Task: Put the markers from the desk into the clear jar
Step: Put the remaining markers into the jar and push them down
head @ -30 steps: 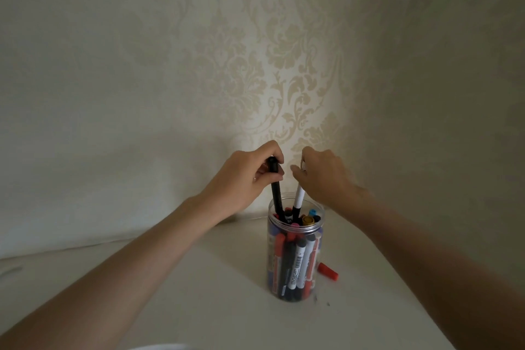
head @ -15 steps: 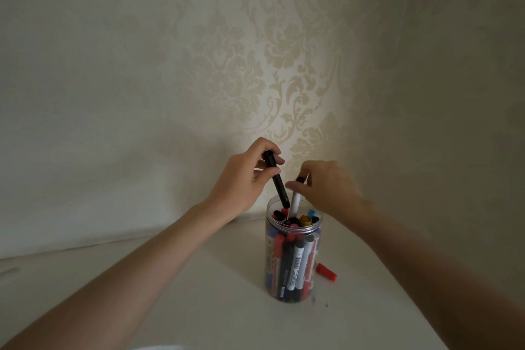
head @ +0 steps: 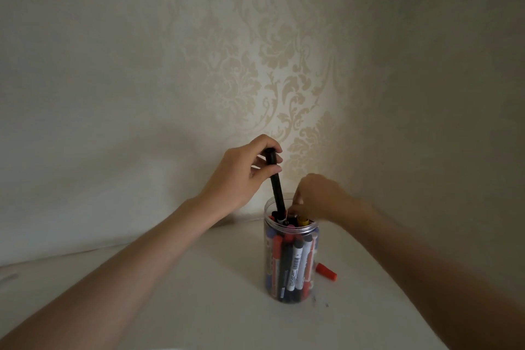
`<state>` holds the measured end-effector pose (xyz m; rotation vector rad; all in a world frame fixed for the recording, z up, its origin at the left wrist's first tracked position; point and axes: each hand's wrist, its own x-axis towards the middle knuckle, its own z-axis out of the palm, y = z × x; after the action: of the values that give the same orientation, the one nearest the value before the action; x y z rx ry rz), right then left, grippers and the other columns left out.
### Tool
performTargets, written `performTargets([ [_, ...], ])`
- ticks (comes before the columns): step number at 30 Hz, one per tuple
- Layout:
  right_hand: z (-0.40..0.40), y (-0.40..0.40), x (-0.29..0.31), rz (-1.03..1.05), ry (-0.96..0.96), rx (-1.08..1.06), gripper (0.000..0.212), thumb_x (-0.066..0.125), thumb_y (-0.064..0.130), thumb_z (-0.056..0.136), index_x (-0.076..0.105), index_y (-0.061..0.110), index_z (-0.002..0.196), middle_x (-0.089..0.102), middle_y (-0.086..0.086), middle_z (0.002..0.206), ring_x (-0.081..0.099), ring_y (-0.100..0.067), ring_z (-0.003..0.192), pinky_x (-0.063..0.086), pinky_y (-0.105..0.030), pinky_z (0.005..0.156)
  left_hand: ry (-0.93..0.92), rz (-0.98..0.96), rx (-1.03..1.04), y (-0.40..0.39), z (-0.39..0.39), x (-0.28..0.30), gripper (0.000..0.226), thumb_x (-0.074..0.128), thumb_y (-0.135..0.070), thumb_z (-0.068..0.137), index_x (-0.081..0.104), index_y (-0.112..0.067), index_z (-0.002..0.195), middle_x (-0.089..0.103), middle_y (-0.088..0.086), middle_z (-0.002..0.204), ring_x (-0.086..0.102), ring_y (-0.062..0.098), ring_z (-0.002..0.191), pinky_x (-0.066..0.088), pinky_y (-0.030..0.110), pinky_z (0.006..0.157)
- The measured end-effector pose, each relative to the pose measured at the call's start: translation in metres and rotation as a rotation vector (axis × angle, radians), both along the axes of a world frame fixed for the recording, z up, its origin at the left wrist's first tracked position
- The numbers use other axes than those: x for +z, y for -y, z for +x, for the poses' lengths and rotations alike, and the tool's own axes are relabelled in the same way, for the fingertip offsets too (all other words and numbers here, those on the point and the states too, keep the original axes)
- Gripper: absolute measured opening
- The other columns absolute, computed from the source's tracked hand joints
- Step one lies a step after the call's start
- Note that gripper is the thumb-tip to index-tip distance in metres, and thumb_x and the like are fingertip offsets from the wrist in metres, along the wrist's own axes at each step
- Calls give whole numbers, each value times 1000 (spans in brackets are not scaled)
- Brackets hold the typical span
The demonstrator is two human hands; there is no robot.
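A clear jar point(head: 316, 231) stands on the white desk point(head: 199, 293), packed with several upright markers in red, black, white and blue. My left hand point(head: 241, 176) grips the top of a black marker point(head: 276, 187); the marker leans slightly, with its lower end inside the jar's mouth. My right hand point(head: 321, 196) is low over the rim from the right. Its curled, blurred fingertips pinch the top of a white marker, which is almost wholly hidden among the others.
A small red cap point(head: 326, 271) lies on the desk just right of the jar. A patterned wall point(head: 270, 65) rises close behind, and the desk's right edge runs diagonally under my right forearm.
My right hand has dropped to the jar's rim, and the white marker has sunk in with it. My left hand has lifted slightly, still with the black marker, which stands steeper.
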<state>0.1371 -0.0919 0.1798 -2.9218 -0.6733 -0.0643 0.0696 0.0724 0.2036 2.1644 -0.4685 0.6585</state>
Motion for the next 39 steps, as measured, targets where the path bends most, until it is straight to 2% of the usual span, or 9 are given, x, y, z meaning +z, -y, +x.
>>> performTargets([
  [4,-13,33,29,322,-40,183,35,66,38,85,64,32,120,65,9,111,61,-5,94,48,-24,88,-20,-86,-1,2,2,4,23,71,-6,86,65,-15,106,66,-1,101,74,13,81,60,27,82],
  [7,-27,31,22,521,-117,265,37,55,38,92,56,28,128,65,11,120,61,-5,106,47,-23,90,-17,-204,8,12,8,4,21,72,-6,85,66,-13,104,65,1,98,75,17,77,62,30,78],
  [11,-26,38,5,680,-42,189,27,55,27,94,61,28,120,72,9,103,66,-5,95,55,-32,89,-69,-353,23,18,14,-2,20,74,-9,84,67,-9,103,71,5,92,75,19,76,62,31,76],
  [15,-25,46,3,592,50,157,24,62,33,89,68,32,112,66,18,99,64,-2,92,54,-31,85,-64,-249,78,16,15,-8,22,73,-15,85,71,-18,107,75,-1,89,72,10,76,57,20,76],
  [21,-23,53,-12,596,101,89,22,55,32,94,68,28,111,65,14,101,64,-3,86,50,-18,74,48,-55,159,11,8,10,35,74,-15,84,70,-23,118,73,-9,94,68,0,83,47,2,79],
  [26,-18,71,-58,641,-148,-9,34,54,9,91,59,25,121,65,4,116,64,-6,97,55,-28,89,-14,52,192,13,8,-6,37,74,-16,84,69,-27,119,72,-7,97,69,8,83,50,9,81],
  [30,-38,67,-86,755,-583,162,75,77,27,76,35,34,137,51,15,132,50,-4,121,46,-33,102,-5,72,193,11,10,-8,37,72,-16,86,68,-26,122,71,-5,99,69,9,86,51,12,84],
  [34,-45,43,-103,823,-458,165,106,92,39,50,28,35,134,54,15,126,54,-5,116,50,-33,100,-15,192,160,16,9,-1,35,69,-12,89,68,-22,122,72,1,104,69,14,91,53,30,93],
  [39,-32,45,-96,787,-480,222,90,91,23,55,38,39,126,63,13,118,60,-1,109,52,-27,96,-56,367,52,28,7,10,38,64,-11,91,64,-26,127,70,-2,106,66,11,94,50,23,92],
])
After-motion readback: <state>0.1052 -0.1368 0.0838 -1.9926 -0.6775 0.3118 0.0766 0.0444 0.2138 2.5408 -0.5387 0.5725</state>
